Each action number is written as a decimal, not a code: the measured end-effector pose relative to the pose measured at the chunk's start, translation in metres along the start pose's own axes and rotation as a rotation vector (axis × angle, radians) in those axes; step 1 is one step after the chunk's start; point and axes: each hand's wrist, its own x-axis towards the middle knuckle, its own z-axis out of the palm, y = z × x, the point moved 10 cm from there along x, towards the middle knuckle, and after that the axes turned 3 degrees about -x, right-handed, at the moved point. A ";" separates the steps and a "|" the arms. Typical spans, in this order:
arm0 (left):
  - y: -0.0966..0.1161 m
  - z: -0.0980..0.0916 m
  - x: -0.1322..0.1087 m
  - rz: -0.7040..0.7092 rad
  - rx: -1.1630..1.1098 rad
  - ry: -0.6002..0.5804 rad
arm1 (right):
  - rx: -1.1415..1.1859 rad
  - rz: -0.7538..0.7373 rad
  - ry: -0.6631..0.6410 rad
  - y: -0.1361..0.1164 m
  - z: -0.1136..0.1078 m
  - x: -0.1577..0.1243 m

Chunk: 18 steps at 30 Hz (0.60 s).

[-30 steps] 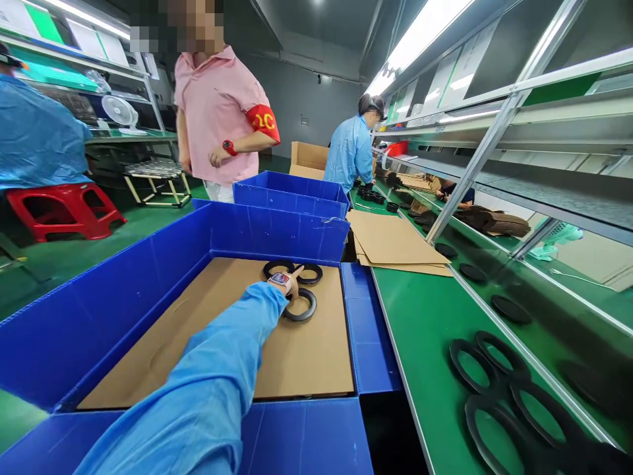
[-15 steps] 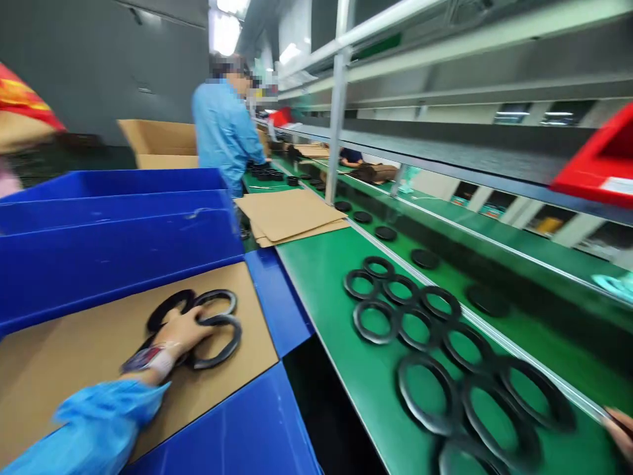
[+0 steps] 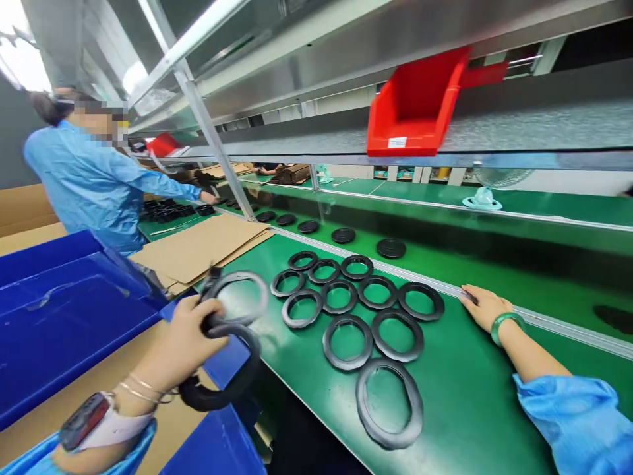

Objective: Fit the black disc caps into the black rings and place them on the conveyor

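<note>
My left hand [image 3: 190,333] is closed around a few black rings [image 3: 242,376], raised over the inner edge of the blue box [image 3: 64,330]. The rings fan out from the fingers, slightly blurred; how many are gripped I cannot tell. Several more black rings [image 3: 346,343] lie flat in a cluster on the green table [image 3: 459,409]. To the right of the cluster, my right hand [image 3: 487,307] rests with fingers extended on the metal rail [image 3: 568,330] at the table's far edge. A small dark spot shows under its fingertips, too small to name.
Black discs [image 3: 343,235] sit in a row on the green belt beyond the rail. Cardboard sheets [image 3: 202,244] lie at the left table end. A co-worker [image 3: 93,178] in blue stands farther along, one arm over the table. Overhead, a red bin [image 3: 415,109] hangs at the shelf.
My left hand has lifted the black rings off the cardboard in the blue box and moved toward the table. The view has turned right, bringing my right hand fully into sight.
</note>
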 end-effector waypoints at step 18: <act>0.359 0.204 -0.068 0.628 0.043 -0.659 | 0.062 -0.100 -0.004 -0.005 -0.011 -0.010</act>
